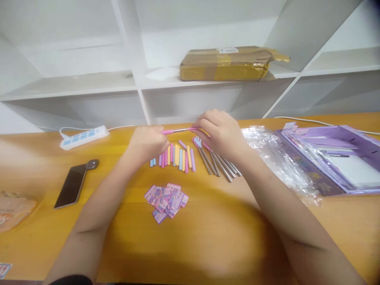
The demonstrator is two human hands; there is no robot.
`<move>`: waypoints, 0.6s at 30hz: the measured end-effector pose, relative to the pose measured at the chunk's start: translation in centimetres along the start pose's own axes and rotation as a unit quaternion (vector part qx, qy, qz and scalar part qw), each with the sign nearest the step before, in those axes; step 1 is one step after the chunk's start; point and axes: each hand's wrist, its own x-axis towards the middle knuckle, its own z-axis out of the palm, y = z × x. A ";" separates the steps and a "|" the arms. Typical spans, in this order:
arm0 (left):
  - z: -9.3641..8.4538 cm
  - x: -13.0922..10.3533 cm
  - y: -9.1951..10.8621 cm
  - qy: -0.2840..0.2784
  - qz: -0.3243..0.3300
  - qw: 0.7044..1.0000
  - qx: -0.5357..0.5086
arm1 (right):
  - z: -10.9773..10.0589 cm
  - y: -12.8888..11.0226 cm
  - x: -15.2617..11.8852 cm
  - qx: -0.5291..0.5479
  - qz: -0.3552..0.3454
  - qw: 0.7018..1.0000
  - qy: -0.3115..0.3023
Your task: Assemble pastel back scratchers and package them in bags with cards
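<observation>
Between my two hands a back scratcher with a pink handle and a thin metal rod (180, 130) is held level above the table. My left hand (147, 143) is closed around the pink handle end. At the other end, the fingers of my right hand (219, 131) pinch the pink head, which they partly hide. Just below lies a row of pink, yellow, blue and purple foam-like sleeves (177, 156). Several metal-rod back scratchers (222, 166) with small hand-shaped heads lie under my right hand. A loose pile of pink and purple printed cards (166, 201) sits nearer to me.
Clear plastic bags (274, 154) and an open purple box (329, 186) with papers lie on the right. A power strip (85, 137), a phone (70, 186) and a dark mouse-like thing (92, 164) are on the left. A taped parcel (225, 63) rests on the shelf behind.
</observation>
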 end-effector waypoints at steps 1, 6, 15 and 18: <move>0.0 0.0 0.1 -0.002 -0.003 1.000 0.000 | 0.0 0.1 0.0 -0.007 -0.001 1.000 0.001; 0.2 0.2 1.1 -0.032 -0.034 0.999 0.006 | 0.1 0.7 -0.2 -0.042 -0.015 0.999 0.010; 0.9 1.0 1.2 -0.144 -0.020 0.989 0.023 | 1.3 1.9 -0.5 -0.074 -0.019 0.997 -0.013; 1.7 1.2 0.5 -0.168 0.001 0.985 0.026 | 1.4 2.0 -0.5 -0.100 -0.038 0.994 0.004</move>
